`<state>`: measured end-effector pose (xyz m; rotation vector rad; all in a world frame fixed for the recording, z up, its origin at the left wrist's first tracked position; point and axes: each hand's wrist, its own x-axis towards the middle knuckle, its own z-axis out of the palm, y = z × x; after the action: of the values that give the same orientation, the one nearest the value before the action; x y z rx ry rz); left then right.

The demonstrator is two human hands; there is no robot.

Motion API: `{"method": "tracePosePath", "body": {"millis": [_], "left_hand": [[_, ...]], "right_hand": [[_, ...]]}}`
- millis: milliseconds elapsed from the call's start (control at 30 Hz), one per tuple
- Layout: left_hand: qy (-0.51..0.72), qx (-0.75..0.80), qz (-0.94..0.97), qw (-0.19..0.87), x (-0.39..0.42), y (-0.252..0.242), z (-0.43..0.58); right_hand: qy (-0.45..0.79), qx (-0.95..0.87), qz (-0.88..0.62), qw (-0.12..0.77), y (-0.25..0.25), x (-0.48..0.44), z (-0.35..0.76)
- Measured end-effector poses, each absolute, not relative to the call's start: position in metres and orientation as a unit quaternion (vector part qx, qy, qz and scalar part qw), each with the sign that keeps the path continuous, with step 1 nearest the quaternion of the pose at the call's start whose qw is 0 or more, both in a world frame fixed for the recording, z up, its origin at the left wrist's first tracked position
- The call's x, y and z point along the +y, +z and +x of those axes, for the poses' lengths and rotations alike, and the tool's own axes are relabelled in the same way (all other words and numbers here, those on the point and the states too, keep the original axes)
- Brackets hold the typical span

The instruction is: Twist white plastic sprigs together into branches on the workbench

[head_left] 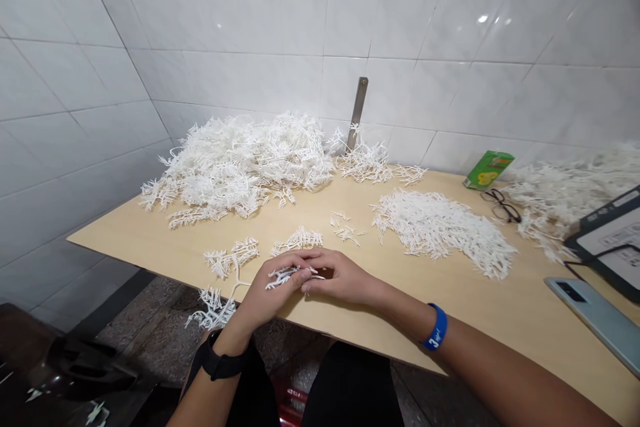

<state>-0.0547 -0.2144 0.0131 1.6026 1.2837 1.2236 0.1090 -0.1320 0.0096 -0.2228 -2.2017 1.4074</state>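
My left hand is curled around a white branched plastic sprue near the table's front edge. Clusters of thin prongs from this sprue stick out to the left and beyond my hands, and one hangs past the edge. My right hand meets the left one, its thumb and fingertips closed on prongs of the same sprue. The fingers partly cover the prongs between them. Just beyond the hands lie a few loose white prongs. Farther right spreads a heap of small loose white pieces.
A large pile of white sprues stands at the back left, with a smaller clump by a metal bracket. Rightward are a green box, eyeglasses, more white sprues, a phone and a dark-framed device.
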Motion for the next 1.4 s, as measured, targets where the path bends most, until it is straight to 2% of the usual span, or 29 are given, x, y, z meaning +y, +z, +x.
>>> {"method": "tracePosePath", "body": {"millis": [367,767,1200,1267,1400], "left_hand": [[0.48,0.52,0.599,0.376,-0.216,0.011,-0.06],[0.483,0.496,0.597,0.405,-0.215,0.001,-0.071],[0.486,0.497,0.588,0.414,-0.217,0.007,-0.067],[0.507,0.479,0.56,0.446,-0.216,0.005,-0.07],[0.632,0.434,0.435,0.472,-0.214,-0.001,-0.075]], "right_hand": [[0.496,-0.82,-0.168,0.233,0.01,-0.134,0.116],[0.521,-0.831,-0.102,0.167,0.014,-0.125,0.118],[0.539,-0.827,-0.062,0.146,0.02,-0.118,0.117],[0.554,-0.818,-0.061,0.143,0.02,-0.118,0.119],[0.595,-0.783,-0.073,0.167,0.019,-0.117,0.126]]}}
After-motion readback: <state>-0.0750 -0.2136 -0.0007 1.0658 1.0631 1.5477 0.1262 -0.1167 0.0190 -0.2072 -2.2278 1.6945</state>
